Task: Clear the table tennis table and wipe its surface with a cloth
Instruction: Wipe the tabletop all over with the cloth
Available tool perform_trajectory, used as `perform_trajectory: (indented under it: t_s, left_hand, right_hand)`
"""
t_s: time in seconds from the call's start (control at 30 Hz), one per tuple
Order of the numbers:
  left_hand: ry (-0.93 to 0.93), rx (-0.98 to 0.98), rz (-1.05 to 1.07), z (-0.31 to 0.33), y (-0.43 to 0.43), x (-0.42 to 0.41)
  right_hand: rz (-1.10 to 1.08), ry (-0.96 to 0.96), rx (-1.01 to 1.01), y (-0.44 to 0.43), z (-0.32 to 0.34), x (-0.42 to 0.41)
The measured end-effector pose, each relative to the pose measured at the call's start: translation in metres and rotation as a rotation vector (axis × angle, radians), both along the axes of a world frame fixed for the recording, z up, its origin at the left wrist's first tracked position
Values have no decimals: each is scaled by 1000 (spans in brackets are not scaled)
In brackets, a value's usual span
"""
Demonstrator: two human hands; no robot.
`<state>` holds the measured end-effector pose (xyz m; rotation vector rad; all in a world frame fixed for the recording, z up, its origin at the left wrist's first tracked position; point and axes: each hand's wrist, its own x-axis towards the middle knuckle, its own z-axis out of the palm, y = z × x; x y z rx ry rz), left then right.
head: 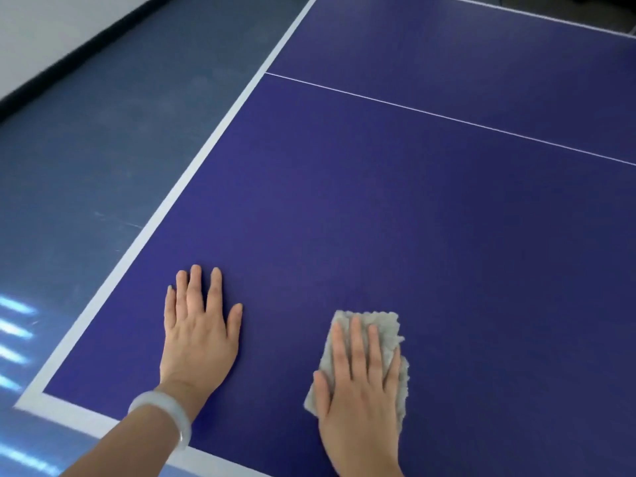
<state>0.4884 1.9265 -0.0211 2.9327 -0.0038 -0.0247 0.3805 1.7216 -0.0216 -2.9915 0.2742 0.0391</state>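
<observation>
The blue table tennis table [378,201] fills most of the head view, with white edge lines and a thin white centre line. A grey fluffy cloth [385,327] lies flat on it near the front edge. My right hand [358,390] presses down on the cloth with straight fingers spread over it. My left hand [199,332] rests flat on the bare table surface to the left of the cloth, fingers straight, a pale bangle on the wrist. Nothing else lies on the visible part of the table.
The table's left edge [192,173] runs diagonally, and its front corner [31,397] is at lower left. Beyond it is grey-blue floor [103,149] with a dark skirting and pale wall at upper left.
</observation>
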Motion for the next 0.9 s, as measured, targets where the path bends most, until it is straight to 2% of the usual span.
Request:
perform_trajectory:
  t_s: [0.07, 0.13, 0.17, 0.23, 0.3, 0.37, 0.43, 0.5, 0.6, 0.67, 0.7, 0.77, 0.83, 0.9]
  left_hand:
    - [1, 7, 3, -1, -1, -1]
    - [2, 11, 9, 0, 1, 0]
    - [-1, 13, 12, 1, 1, 1]
    - [-2, 16, 10, 3, 1, 2]
    - [11, 29, -1, 4, 0, 2]
    - [25, 44, -1, 5, 1, 2]
    - [30, 65, 3, 6, 1, 2]
    - [47, 82, -2, 7, 0, 2]
    - [72, 105, 2, 9, 0, 1]
    - [73, 107, 7, 10, 0, 2]
    - [71, 107, 4, 10, 1, 3]
    - [58, 106, -4, 8, 1, 4]
    - [60, 102, -5, 6, 1, 4]
    - [70, 98, -4, 6, 1, 4]
  right_hand:
    - [254, -6, -16, 12, -4, -5]
    - [319, -4, -34, -11, -4, 9]
    - [257, 8, -48, -29, -4, 20]
    - [-6, 25, -69, -70, -5, 52]
    - [-287, 85, 10, -98, 0, 97]
    - [-396, 103, 93, -93, 7, 141]
    - [-279, 112, 75, -62, 9, 165]
    - [19, 103, 11, -20, 5, 160]
    - [426, 43, -38, 17, -2, 105]
    - [557, 35, -26, 0, -1, 84]
    - [550, 41, -51, -16, -1, 88]
    - [334, 27, -109, -54, -1, 115]
    - [-26, 58, -66, -85, 2, 158]
    - [-278, 79, 13, -94, 6, 204]
